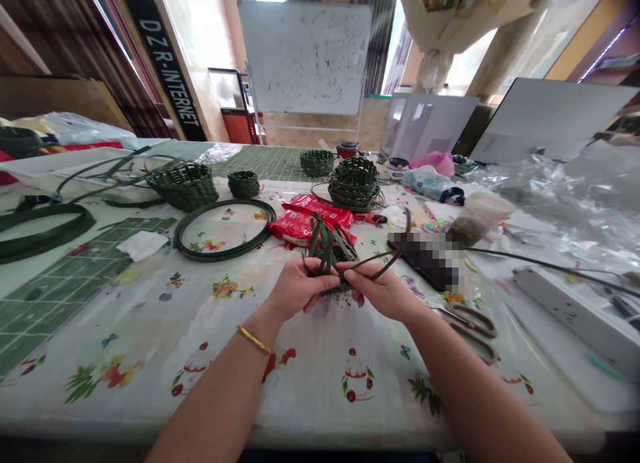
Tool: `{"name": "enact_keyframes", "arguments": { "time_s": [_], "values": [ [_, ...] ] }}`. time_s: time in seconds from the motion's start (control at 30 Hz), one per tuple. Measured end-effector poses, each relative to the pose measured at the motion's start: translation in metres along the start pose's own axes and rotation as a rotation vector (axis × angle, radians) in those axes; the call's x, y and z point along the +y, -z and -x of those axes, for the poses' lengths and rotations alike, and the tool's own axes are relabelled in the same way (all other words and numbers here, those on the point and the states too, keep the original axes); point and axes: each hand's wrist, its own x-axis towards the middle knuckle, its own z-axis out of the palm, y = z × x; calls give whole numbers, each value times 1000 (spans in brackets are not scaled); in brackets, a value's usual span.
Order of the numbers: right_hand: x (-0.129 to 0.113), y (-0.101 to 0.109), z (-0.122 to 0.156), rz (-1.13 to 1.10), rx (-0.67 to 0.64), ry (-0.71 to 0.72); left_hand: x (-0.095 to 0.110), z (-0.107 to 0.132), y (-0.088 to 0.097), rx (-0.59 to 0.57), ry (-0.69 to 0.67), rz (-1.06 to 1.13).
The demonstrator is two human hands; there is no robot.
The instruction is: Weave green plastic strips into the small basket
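Note:
A small dark green basket [334, 251], partly woven, is between my hands, with several loose strips standing up from its far side. My left hand [300, 286] is closed on its near left rim, thumb pointing inward. Opposite it, my right hand [377, 291] pinches a green strip [384, 257] at the near right rim, and the strip's loose ends reach out to the right. The fingertips of both hands nearly meet. My fingers hide much of the basket's lower part. Just beyond it lies a red plastic packet [313, 217].
Finished-looking green baskets [354, 183] stand farther back. A coil of green strip [225, 229] lies left of the packet. To the right are a phone [425, 261], scissors [470, 326], a plastic cup [479, 217] and a white power strip [575, 309]. A whiteboard [305, 56] stands behind.

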Motion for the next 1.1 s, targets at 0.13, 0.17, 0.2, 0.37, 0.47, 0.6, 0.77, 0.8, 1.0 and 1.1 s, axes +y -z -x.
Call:
{"name": "enact_keyframes", "arguments": {
  "time_s": [0.13,0.17,0.2,0.37,0.47,0.6,0.77,0.8,1.0,1.1],
  "values": [
    [0,-2,1,1,-35,-44,-3,-1,4,-77,12,-17],
    [0,-2,0,3,-27,-43,-4,-2,3,-74,6,-13],
    [0,-3,-1,8,-13,-31,-4,-2,2,-57,-5,-6],
    [5,-9,-6,25,149,54,-5,-4,-8,121,-74,26],
    [9,-14,-6,-16,194,107,-4,-6,-11,249,-95,63],
    [16,-18,-6,23,154,136,-6,-8,-8,338,-128,31],
    [17,-13,-7,305,304,201,-5,-6,0,155,-79,-69],
    [15,-11,-7,397,325,236,-4,-6,1,124,-71,-49],
    [17,-1,-8,410,237,68,-1,-7,6,122,-77,85],
    [26,1,-12,211,131,-130,-3,-9,6,214,-87,75]
  ]
}}
